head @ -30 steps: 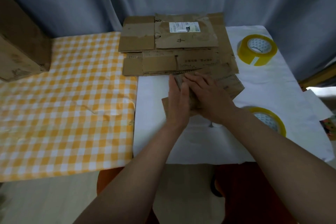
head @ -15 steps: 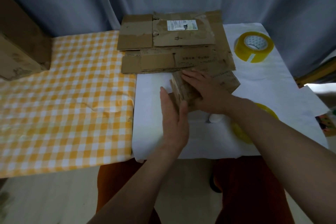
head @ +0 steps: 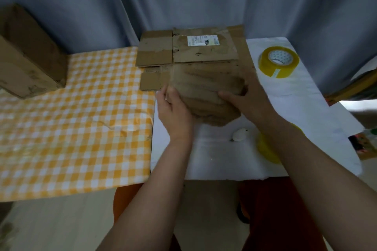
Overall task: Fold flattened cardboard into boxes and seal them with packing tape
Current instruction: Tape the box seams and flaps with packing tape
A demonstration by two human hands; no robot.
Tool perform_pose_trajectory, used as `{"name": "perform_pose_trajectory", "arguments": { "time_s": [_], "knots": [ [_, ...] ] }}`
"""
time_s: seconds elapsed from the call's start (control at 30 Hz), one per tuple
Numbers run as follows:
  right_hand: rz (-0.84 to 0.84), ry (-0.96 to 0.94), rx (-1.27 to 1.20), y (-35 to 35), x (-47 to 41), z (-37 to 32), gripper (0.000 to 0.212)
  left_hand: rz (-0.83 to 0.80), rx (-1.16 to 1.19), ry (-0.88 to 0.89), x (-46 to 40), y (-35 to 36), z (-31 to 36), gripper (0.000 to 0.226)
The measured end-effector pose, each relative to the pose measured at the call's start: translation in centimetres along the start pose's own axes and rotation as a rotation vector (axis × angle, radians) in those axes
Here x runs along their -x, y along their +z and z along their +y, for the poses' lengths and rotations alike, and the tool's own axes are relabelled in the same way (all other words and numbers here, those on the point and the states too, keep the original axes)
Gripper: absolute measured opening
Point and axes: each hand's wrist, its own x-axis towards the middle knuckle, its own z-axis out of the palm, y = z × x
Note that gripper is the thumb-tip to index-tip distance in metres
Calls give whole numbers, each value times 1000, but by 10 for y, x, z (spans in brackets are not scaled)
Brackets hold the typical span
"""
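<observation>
Grey curtains hang behind a desk (head: 214,161) spread with white paper on the right and an orange check cloth (head: 71,118) on the left. A moment ago the piece of cardboard (head: 206,96) lay flat under both palms on the white side; now it is up off the desk, lifted in front of the stack (head: 189,51) of flattened boxes at the far edge. That suggests the pressing is over and the opening-out into a box is starting.

The left hand (head: 173,110) cups the near-left edge, fingers curled onto it. The right hand (head: 246,102) grasps the right side, thumb across the near face. The cardboard is blurred with motion, brown, creased and worn, seemingly several panels thick; I cannot tell how far it has opened.

One tape roll (head: 278,61) sits far right, well apart; another (head: 267,149) lies near right, partly behind the right forearm. A brown box (head: 26,53) stands far left.
</observation>
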Motion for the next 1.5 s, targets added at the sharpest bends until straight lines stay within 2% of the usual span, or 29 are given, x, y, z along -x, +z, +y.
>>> {"name": "perform_pose_trajectory", "arguments": {
  "time_s": [0.07,0.17,0.27,0.33,0.5,0.6,0.73,0.77,0.83,0.9,0.97,1.1,1.17,1.27,1.37,1.4,1.5],
  "knots": [
    [-143,146,-94,6,20,-10,65,40,-45,72,-20,-12,11,22],
    [-310,262,-115,19,54,-13,39,-53,-120,51,-43,-24,14,10],
    [-462,287,-91,35,81,-1,30,-262,-218,-27,-53,-31,-10,22],
    [-521,284,-70,45,91,11,32,-390,-331,-75,-48,-33,-26,34],
    [-450,252,-117,50,91,24,38,-545,-411,-166,-39,-35,-40,44],
    [-400,241,-135,53,86,23,37,-652,-508,-114,-34,-38,-50,48],
    [-421,231,-103,52,81,22,34,-583,-644,40,-8,-50,-51,49],
    [-417,226,-92,52,81,23,35,-569,-722,128,1,-55,-51,54],
    [-395,207,-79,52,81,24,35,-600,-1004,474,21,-66,-49,60],
    [-392,185,-61,50,84,25,25,-699,-1245,780,35,-75,-54,63],
    [-381,143,-41,46,86,30,22,-742,-1349,834,40,-80,-58,68],
    [-114,3,333,25,87,58,19,-803,-1409,733,37,-74,-56,66],
    [2,12,544,10,90,76,29,-810,-1404,731,38,-71,-54,69],
    [207,-71,900,-13,89,104,34,-779,-1440,738,41,-70,-55,68],
    [-53,212,1019,-30,92,117,50,-754,-1518,764,45,-67,-55,62],
    [-126,252,1054,-34,93,124,54,-742,-1522,772,46,-66,-55,61],
    [-172,194,1105,-41,91,138,49,-717,-1492,782,51,-66,-56,69]
  ]
}}
